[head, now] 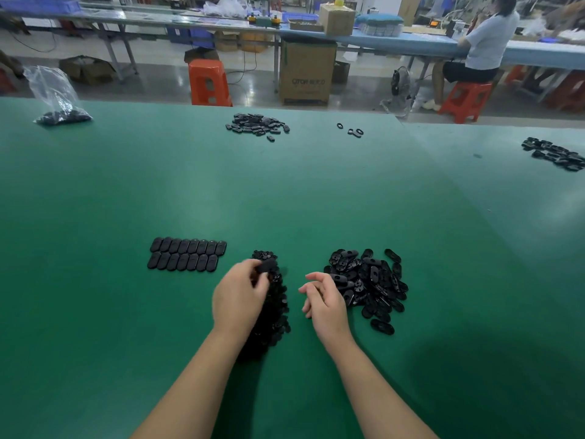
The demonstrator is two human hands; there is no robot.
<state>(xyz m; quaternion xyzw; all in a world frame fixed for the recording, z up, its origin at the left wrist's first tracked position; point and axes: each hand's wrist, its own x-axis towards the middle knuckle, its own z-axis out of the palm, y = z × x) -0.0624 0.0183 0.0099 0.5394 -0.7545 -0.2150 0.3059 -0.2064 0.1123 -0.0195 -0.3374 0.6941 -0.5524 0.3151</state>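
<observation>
- Two loose heaps sit close in front of me on the green table [285,191]: a narrow middle pile [277,315] partly under the left hand [240,296], and a wider right pile [370,286]. I judge this lets each hand feed from its own stock.
- Just left of the heaps, apart from them, lie tidy rows [186,254] of closed oval shells, likely kept separate as finished work.
- My left hand pinches one black piece [267,265] between thumb and fingertips, raised over the far end of the middle pile.
- My right hand [323,299] hovers beside the right pile, fingers loosely curled, holding nothing I can see.
</observation>
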